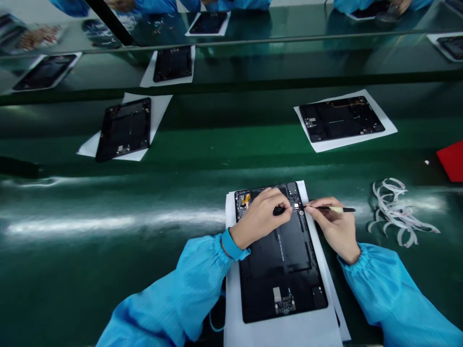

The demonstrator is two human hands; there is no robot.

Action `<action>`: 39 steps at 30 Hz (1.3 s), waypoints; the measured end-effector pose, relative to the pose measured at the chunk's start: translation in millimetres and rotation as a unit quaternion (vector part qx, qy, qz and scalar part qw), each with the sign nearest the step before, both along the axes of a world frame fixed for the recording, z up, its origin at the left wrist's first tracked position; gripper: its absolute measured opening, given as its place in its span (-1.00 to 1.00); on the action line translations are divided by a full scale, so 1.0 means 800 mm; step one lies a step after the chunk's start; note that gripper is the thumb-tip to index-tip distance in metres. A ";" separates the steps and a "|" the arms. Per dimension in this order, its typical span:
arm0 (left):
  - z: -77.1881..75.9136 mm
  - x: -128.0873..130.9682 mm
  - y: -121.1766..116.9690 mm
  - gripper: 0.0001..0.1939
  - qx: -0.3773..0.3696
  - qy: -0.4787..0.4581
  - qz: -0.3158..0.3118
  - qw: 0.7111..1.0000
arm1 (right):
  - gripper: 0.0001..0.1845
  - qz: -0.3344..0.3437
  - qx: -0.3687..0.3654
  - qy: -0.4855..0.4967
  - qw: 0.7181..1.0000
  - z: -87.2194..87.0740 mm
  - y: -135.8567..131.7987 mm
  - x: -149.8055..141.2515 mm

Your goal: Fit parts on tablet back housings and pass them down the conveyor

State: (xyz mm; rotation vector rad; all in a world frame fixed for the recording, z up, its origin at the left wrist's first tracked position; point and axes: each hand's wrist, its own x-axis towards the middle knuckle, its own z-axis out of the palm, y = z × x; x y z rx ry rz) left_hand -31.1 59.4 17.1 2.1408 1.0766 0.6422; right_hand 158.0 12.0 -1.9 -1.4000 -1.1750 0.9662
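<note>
In front of me an opened black tablet (267,289) lies on white paper (289,332), its inner parts facing up. My left hand (262,212) reaches over the tablet's upper part, thumb and forefinger pinched together near a small white part (296,206). Whatever is between those fingertips is too small to make out. My right hand (336,226) grips slim tweezers (334,209) with a pale band and dark ends. Their tip points left and reaches the tablet's upper right edge, close to my left fingertips. A blue band circles my left wrist.
Curled white strips (398,212) lie in a heap to the right, near a red object (452,161). Two opened tablets, one at left (125,127) and one at right (342,118), rest on paper farther back. Co-workers' blue sleeves (235,5) show across the bench.
</note>
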 end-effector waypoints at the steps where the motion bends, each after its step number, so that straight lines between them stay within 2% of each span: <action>1: 0.000 0.000 0.000 -0.91 0.001 0.001 -0.003 1.000 | -0.85 0.000 0.000 0.002 1.000 0.000 0.000 0.000; 9: -0.001 0.000 0.000 -0.90 0.007 0.008 -0.004 1.000 | -0.89 -0.003 0.019 0.010 1.000 0.000 -0.002 -0.002; 18: 0.003 0.002 0.001 -0.89 0.003 0.026 -0.004 1.000 | -0.92 0.062 0.006 -0.031 0.998 0.002 -0.003 0.000; 23: 0.005 0.004 0.000 -0.89 -0.001 0.034 -0.004 0.999 | -0.93 0.090 0.032 -0.067 0.993 0.008 0.002 0.004; 26: 0.005 0.004 -0.001 -0.91 -0.002 0.041 0.001 0.999 | -0.92 0.109 0.020 -0.055 0.992 0.009 0.007 0.009; 30: 0.007 0.004 0.000 -0.90 -0.017 0.055 0.000 0.998 | -0.88 0.095 0.000 -0.033 0.995 0.009 0.006 0.014; 35: 0.013 0.003 0.002 -0.88 -0.034 0.072 -0.019 0.997 | -0.92 0.087 0.023 -0.065 0.994 0.008 0.000 0.016; 39: 0.018 0.006 -0.004 -0.89 -0.004 0.135 -0.010 0.991 | -0.83 0.068 -0.004 -0.027 0.997 0.003 0.000 0.019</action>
